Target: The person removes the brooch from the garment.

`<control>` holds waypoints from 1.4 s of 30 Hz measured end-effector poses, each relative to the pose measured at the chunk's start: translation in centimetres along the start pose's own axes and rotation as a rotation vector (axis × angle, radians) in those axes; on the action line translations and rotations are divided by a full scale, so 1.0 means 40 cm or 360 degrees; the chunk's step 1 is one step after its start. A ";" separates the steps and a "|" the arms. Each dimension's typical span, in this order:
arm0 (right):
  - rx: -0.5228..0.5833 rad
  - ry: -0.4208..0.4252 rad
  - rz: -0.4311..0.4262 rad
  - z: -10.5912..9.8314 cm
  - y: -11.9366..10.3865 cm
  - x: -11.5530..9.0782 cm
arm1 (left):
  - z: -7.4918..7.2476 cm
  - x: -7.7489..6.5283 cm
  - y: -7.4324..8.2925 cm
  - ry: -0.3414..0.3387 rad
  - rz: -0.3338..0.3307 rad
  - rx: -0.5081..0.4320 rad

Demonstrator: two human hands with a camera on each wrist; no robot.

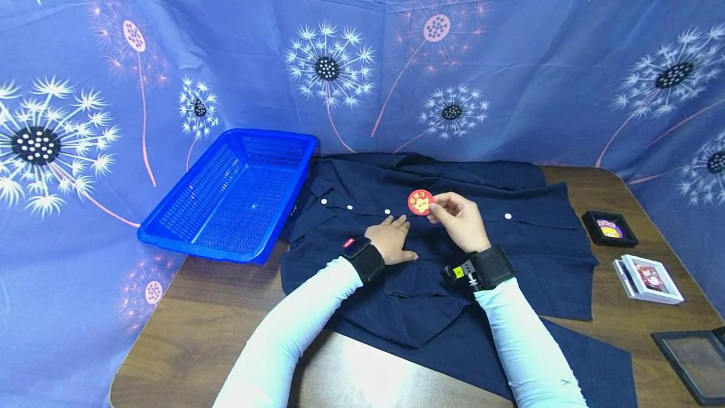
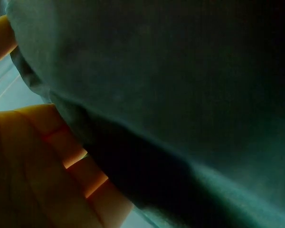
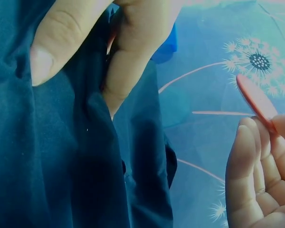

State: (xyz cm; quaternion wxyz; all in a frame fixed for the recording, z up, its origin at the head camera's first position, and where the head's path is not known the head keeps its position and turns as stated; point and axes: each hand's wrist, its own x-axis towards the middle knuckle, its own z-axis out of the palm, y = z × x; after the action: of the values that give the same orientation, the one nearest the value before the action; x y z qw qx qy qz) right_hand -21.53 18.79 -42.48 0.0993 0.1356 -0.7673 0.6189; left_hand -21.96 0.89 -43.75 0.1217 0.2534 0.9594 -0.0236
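A dark navy buttoned shirt (image 1: 544,257) lies spread over the table, with folds and white buttons showing. My left hand (image 1: 391,241) rests on it near one button, fingers stretched out. Seen from the left wrist, the fingers (image 2: 71,147) reach behind an edge of the dark cloth (image 2: 171,80), which hides their tips. Just to the right, above the shirt, my right hand (image 1: 460,222) pinches a round red badge (image 1: 420,203) between thumb and fingers. The badge bears a yellow cartoon figure and lettering. The right wrist view catches the badge (image 3: 256,99) nearly edge-on.
A blue plastic basket (image 1: 226,206) stands at the left, partly beside the shirt. Along the right lie a small black frame (image 1: 610,229), white frames (image 1: 648,279) with a picture, and a larger black frame (image 1: 693,361). A dandelion-print curtain (image 1: 510,49) hangs behind the wooden table (image 1: 198,320).
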 end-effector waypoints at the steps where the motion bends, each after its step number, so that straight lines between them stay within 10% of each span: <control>1: 0.0005 0.0004 0.0008 -0.001 0.001 0.000 | 0.001 0.001 -0.001 0.0006 0.0002 -0.0005; 19: 0.0135 0.0119 0.0186 -0.016 -0.038 -0.014 | -0.004 -0.008 -0.028 0.0267 0.0073 -0.0330; 42: -0.0008 0.0113 -0.0194 -0.011 -0.090 -0.026 | -0.100 -0.094 -0.065 0.0764 0.0058 -0.1351</control>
State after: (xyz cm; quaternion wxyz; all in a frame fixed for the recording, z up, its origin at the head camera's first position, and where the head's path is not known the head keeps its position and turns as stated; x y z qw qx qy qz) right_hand -19.37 18.58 -39.41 0.1643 0.1599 -0.7551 0.6142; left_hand -20.95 -2.75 -39.01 -0.0100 0.1965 0.8807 0.4309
